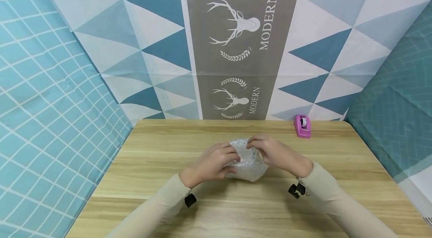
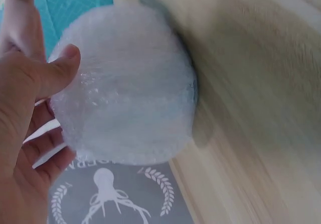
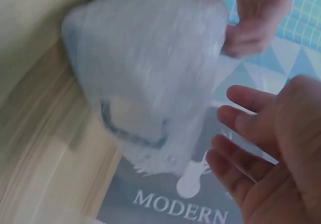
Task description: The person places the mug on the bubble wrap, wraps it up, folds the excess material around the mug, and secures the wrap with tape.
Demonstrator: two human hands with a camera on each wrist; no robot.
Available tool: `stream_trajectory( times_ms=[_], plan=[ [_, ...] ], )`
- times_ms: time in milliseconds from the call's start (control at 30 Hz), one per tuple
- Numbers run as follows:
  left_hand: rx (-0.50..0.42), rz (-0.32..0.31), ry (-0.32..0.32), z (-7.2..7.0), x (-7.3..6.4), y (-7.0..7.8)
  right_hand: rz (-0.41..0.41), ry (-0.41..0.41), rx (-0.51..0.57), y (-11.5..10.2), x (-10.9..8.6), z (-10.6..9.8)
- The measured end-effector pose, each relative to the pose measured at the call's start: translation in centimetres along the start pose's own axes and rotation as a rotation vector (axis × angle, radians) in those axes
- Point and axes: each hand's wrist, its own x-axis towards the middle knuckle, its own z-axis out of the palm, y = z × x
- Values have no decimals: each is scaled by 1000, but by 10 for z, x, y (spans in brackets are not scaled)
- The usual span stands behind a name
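A rounded bundle in clear bubble wrap [image 1: 248, 170] is between my two hands over the middle of the table. My left hand [image 1: 216, 161] grips its left edge, the thumb [image 2: 62, 68] on one side and the fingers on the other. The right hand [image 1: 278, 153] is at the bundle's right side. In the right wrist view its loosely bent fingers [image 3: 241, 121] stand a little apart from the wrap. A dark curved line [image 3: 133, 136] shows at one end of the bundle [image 3: 145, 58]; what is inside cannot be made out.
A pink tape dispenser [image 1: 302, 126] stands at the back right of the wooden table [image 1: 162, 148]. Behind the table hangs a patterned cloth [image 1: 233, 42] with deer heads and triangles. Blue checked cloth [image 1: 50, 118] borders the left side, green cloth [image 1: 398, 106] the right.
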Motion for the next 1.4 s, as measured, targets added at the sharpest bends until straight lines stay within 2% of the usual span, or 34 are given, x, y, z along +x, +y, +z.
stream_trajectory(
  times_ms=[233, 433, 600, 800, 900, 1033, 1167, 1300, 1400],
  plan=[
    [-134, -18, -54, -3, -5, -10, -2, -21, 7, 14, -6, 3],
    [-167, -37, -70, -5, -7, -16, -19, -37, 34, 16, -7, 3],
    [-143, -50, -40, -4, -12, -21, 2, -71, 31, 12, -9, 0],
    [-11, -77, 32, -2, -17, -25, 16, -115, 59, 2, -14, -3],
    [-1, -38, 42, -1, -20, -25, -10, -111, 61, -1, -15, -3],
    [-74, 41, -12, -1, -21, -21, -37, -86, 61, -2, -18, 0],
    [-131, 46, -54, 0, -21, -17, -90, -43, 80, 1, -21, 5],
    [-115, 60, -9, 3, -19, -15, -152, 5, 118, 5, -23, 11],
    [-76, 78, 44, 9, -17, -14, -159, 19, 128, 7, -24, 15]
  ],
)
